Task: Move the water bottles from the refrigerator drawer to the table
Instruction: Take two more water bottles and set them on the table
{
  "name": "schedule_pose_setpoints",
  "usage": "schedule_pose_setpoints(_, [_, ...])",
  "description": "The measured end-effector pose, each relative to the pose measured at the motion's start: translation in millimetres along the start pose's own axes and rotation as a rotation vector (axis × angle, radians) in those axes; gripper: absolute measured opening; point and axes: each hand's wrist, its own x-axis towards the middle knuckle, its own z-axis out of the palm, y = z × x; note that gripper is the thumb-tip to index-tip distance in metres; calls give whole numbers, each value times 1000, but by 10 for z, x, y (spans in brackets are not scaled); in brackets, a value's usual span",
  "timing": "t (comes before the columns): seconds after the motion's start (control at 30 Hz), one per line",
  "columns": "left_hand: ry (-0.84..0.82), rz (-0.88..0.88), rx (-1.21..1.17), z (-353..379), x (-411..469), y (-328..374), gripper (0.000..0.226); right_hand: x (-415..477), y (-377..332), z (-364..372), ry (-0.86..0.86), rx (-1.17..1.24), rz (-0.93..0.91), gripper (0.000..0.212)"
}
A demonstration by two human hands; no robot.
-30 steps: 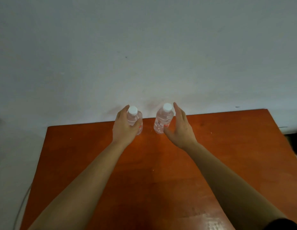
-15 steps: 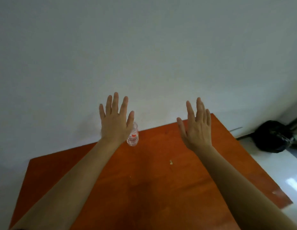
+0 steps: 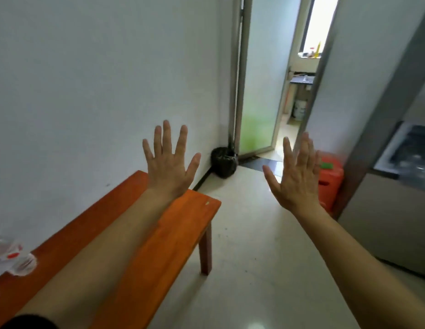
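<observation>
White wall takes up the whole left side, and a pale glossy floor runs off toward an open doorway at the back, with a frosted glass door swung beside it. An orange wooden table sits against the wall. At its far left edge you can just make out the water bottles, clear plastic with red on the labels, pretty blurry and partly cut off by the frame, standing on the tabletop near the wall.

Both hands are up with nothing in them. Left hand hangs over the table's far end, fingers spread wide, back of the hand toward the camera. Right hand is out over the floor, also flat and empty, fingers closer together.

Black bag sits in the corner by the door frame. A red plastic stool is partly behind the right hand. On the far right the refrigerator shows, with its drawer pulled out; the contents are too blurry to tell.
</observation>
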Motion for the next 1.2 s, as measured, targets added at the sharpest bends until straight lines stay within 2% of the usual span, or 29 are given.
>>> schedule_pose_setpoints(0.2, [-33, 291, -187, 266, 247, 2201, 75, -632, 1867, -874, 66, -169, 268, 90])
schedule_pose_setpoints(0.37, [-59, 499, -314, 629, 227, 3610, 77, -959, 2946, -1093, 69, -293, 459, 91])
schedule_pose_setpoints(0.5, [-75, 589, -349, 1096, 403, 4388, 79, -875, 3617, -1014, 43, -340, 487, 93])
schedule_pose_setpoints(0.8, [-258, 652, -337, 2076, 1220, 5905, 80, -171, 5110, -717, -120, -465, 526, 93])
schedule_pose_setpoints(1.03, [-378, 789, -383, 2601, 1478, 7135, 78, -93, 6230, -761, -132, -436, 648, 95])
schedule_pose_setpoints(1.2, [-405, 810, -381, 3025, 1681, 8062, 77, 11, 7266, -643, -147, -329, 768, 96])
